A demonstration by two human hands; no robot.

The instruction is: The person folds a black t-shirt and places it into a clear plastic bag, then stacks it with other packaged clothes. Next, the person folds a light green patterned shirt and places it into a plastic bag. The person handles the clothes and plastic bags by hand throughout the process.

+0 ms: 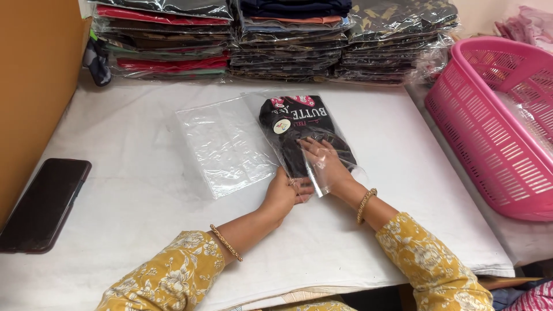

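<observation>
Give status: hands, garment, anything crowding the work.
Left hand grips clear bag mouth. Right hand inside bag on folded black garment. Empty bags touching at left; pink basket apart, right.

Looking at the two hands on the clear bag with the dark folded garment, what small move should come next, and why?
Probably push the dark folded garment a little deeper into the clear bag. The right hand lies flat on it, seemingly inside the bag's mouth, while the left hand grips the open near edge, whose film is loose and unsealed.
</observation>
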